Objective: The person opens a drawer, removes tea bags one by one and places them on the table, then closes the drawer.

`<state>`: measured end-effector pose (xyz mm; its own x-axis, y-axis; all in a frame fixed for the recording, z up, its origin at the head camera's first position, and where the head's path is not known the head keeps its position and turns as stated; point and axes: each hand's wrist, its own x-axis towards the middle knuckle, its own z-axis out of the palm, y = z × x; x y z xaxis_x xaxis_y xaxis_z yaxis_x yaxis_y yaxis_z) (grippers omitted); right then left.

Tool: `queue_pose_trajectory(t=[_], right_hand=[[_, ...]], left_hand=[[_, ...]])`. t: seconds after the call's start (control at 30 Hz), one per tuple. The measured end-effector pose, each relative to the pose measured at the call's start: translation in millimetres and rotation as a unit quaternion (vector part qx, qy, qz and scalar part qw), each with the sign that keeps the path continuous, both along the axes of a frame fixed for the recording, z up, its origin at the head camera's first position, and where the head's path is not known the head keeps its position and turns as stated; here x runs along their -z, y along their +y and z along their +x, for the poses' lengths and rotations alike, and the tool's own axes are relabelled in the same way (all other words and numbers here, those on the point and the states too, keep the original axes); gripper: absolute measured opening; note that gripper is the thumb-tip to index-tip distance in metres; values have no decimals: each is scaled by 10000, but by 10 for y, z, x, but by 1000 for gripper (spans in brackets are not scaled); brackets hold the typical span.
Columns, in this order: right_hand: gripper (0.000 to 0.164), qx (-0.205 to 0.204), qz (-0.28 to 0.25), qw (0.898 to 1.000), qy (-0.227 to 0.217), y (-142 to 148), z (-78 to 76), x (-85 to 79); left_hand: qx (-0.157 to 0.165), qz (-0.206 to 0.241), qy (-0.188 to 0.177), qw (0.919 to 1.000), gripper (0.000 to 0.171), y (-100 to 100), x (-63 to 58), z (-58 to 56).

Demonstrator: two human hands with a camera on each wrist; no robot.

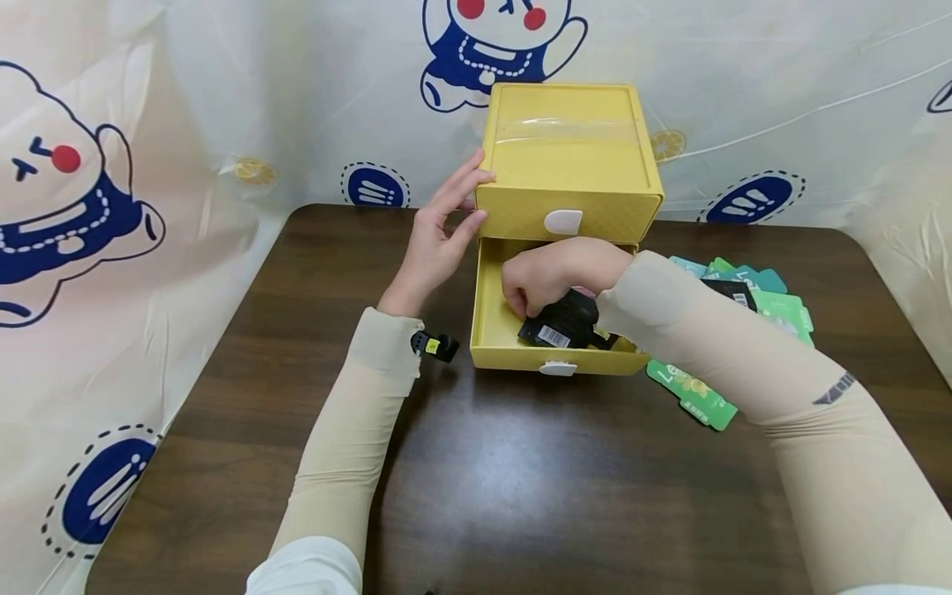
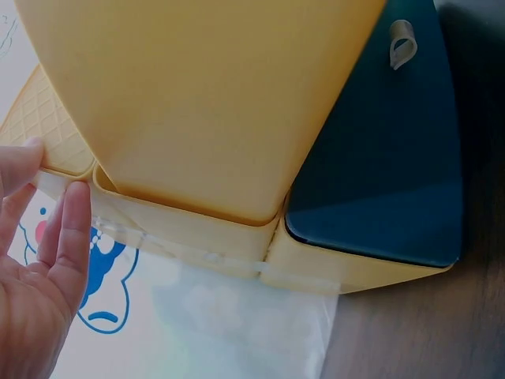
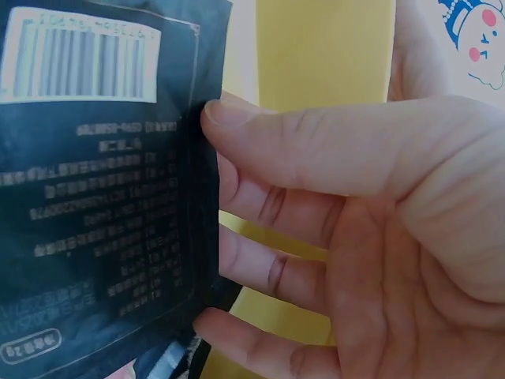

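Note:
A yellow two-drawer box (image 1: 565, 149) stands at the back of the table, its lower drawer (image 1: 489, 318) pulled out. My left hand (image 1: 435, 244) rests against the left side of the box's upper part, fingers extended, the fingertips at its edge in the left wrist view. Inside the lower drawer, my right hand (image 1: 554, 268) pinches a black packet (image 3: 95, 205) by its edge, thumb on the printed face and fingers behind. White barcode and small print show on that packet. More dark packaging lies by it in the drawer, partly hidden by my right wrist.
Right of the box, several flat green and teal packets (image 1: 781, 310) lie in a loose pile, partly under my right forearm. One green packet (image 1: 692, 392) sits nearer the front. A printed curtain (image 1: 297, 99) hangs behind the dark wooden table (image 1: 513, 487).

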<state>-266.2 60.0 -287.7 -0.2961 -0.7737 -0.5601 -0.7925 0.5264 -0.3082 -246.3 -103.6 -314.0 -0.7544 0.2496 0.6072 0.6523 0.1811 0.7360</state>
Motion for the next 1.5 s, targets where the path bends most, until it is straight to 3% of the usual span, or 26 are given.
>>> queue_pose_trajectory(t=[0.6,1.0,1.27,1.5], right_hand=[[14,74,-605,9979,-238,119,-17,-167],[9,193,-1171,9929,11,349,14,-418],[7,734,-1763,9816,-43,526,37,-628],[8,1321,-2288,9644,-111,762,90,-752]], left_hand=[[33,37,207,9998,33,25,-32,-39],[30,39,205,9998,33,27,-17,-39],[15,123,77,9999,33,23,-11,-20],[45,174,135,9997,33,25,-1,-3]])
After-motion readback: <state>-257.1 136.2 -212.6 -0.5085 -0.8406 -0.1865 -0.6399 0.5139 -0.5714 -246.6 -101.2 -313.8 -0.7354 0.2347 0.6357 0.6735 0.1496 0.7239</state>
